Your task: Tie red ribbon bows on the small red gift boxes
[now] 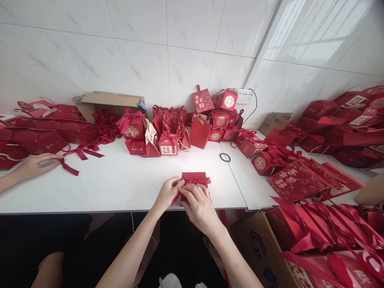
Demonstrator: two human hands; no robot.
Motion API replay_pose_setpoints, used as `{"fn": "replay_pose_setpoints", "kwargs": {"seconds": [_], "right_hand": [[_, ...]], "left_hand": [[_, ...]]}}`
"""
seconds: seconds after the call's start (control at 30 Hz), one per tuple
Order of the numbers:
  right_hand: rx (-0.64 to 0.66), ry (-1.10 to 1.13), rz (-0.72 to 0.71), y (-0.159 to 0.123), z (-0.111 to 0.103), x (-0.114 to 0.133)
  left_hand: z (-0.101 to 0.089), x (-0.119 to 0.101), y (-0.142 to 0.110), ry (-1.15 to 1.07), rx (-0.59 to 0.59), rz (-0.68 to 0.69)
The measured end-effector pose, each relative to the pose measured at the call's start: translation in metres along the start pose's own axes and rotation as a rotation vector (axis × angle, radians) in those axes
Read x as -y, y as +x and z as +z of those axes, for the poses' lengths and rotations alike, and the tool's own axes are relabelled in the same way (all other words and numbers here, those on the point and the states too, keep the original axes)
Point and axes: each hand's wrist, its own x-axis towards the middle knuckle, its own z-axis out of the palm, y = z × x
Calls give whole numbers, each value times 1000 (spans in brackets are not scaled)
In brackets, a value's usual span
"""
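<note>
One red gift box (195,179), ribbon pinched by both hands (187,200).

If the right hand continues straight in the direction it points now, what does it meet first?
The right hand already touches the flat red paper box with a ribbon; beyond it, probably the cluster of red gift boxes, though depth is unclear.

A small red paper gift box (194,180) sits on the white tabletop (120,184) at its near edge, at about six o'clock from the cluster of finished boxes by the wall. It is flat-sided, deep red, with a red ribbon (200,181) lying across its top; its near left part is hidden behind fingers.
</note>
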Motion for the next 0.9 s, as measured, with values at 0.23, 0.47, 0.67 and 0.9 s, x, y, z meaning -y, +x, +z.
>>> {"fn": "replay_pose_setpoints", "kwargs": {"seconds": [0.23, 0.47, 0.67, 0.9], "right_hand": [[-141, 176, -34, -12, 3, -13], [-147, 204, -45, -17, 2, -14], [-129, 214, -62, -13, -1, -11], [-78, 201, -83, -11, -4, -9]], "left_hand": [[0, 1, 0, 155, -143, 120], [3, -22, 9, 391, 72, 402], [9, -20, 14, 356, 123, 356], [11, -17, 14, 281, 96, 294]]}}
